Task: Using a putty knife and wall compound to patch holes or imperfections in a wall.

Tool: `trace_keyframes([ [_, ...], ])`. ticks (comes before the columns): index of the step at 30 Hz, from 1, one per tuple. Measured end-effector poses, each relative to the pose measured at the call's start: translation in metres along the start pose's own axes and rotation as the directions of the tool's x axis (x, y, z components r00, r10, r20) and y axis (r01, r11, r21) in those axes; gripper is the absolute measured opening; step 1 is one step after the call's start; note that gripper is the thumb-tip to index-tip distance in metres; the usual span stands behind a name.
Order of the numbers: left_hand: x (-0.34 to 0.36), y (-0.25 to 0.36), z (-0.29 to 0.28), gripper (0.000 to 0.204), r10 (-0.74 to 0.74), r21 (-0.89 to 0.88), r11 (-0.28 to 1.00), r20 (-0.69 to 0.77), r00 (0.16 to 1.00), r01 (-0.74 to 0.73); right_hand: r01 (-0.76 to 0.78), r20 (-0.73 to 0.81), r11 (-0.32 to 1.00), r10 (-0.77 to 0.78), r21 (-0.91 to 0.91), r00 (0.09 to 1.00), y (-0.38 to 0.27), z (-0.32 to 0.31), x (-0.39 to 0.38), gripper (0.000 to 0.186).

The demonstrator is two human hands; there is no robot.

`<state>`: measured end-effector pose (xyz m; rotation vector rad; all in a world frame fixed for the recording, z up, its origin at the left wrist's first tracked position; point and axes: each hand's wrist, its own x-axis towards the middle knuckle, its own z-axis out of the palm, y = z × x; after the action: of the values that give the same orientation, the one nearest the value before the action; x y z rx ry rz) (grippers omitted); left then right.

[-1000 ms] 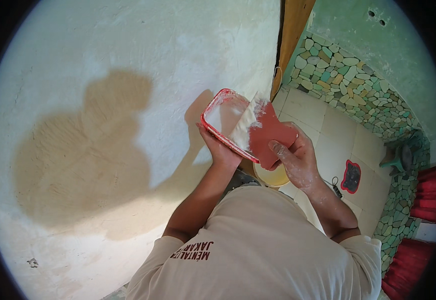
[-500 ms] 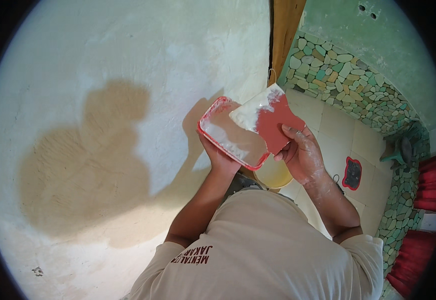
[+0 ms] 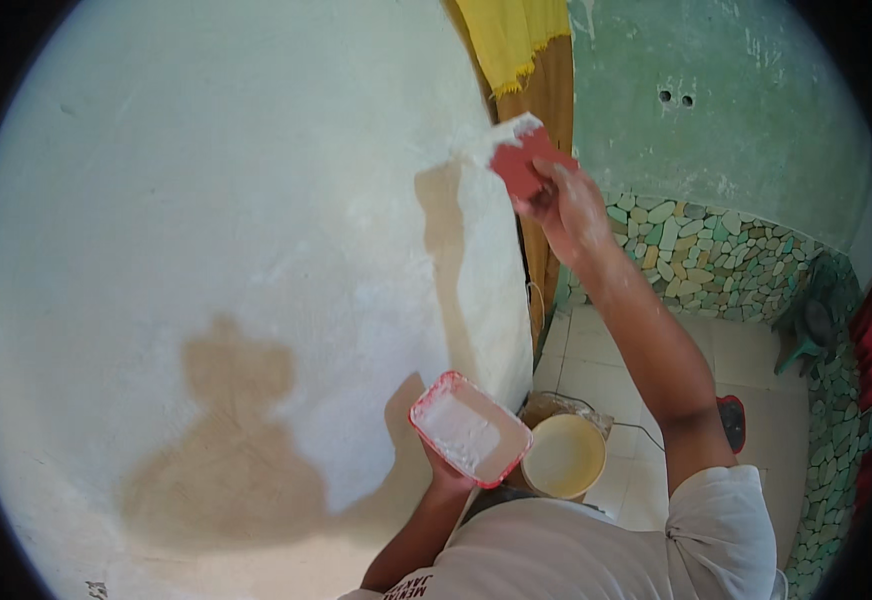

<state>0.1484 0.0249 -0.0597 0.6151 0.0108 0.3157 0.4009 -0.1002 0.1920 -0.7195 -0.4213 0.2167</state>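
Right hand (image 3: 568,205) at 1 o'clock grips red scraper (image 3: 524,160) against wall (image 3: 256,200); left hand (image 3: 446,470) fingers closed under red tray (image 3: 469,428) at 6 o'clock.

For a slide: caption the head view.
Right hand presses a red scraper to the white wall; left hand holds a plaster tray.

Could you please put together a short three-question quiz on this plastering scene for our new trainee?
1. True or false: the right hand presses a red scraper against the wall.
2. What does the left hand hold? A) a brush B) a red tray of white paste C) a hammer
3. What colour is the bucket on the floor?

Key: 1 true; 2 B; 3 yellow.
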Motion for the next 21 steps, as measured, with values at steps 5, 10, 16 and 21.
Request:
trace_keyframes([
  [5,0.008,0.004,-0.002,0.059,-0.088,-0.199,0.977,-0.071,0.994,0.073,0.148,-0.029,0.989,-0.147,0.018,0.989,-0.036,0.033,0.087,0.020],
  [10,0.003,0.006,0.006,0.058,-0.067,-0.115,0.992,-0.177,0.982,0.047,0.249,-0.099,0.967,-0.243,0.054,0.965,-0.054,0.057,0.143,0.019],
  [16,-0.002,0.004,0.005,0.058,-0.002,0.012,1.000,-0.183,0.983,0.004,0.357,-0.125,0.934,-0.354,-0.003,0.927,-0.065,0.087,0.193,0.011],
  [21,-0.008,0.004,0.006,0.061,0.044,0.142,0.990,-0.176,0.983,-0.019,0.499,-0.256,0.865,-0.494,-0.052,0.831,-0.070,0.117,0.220,0.004],
])
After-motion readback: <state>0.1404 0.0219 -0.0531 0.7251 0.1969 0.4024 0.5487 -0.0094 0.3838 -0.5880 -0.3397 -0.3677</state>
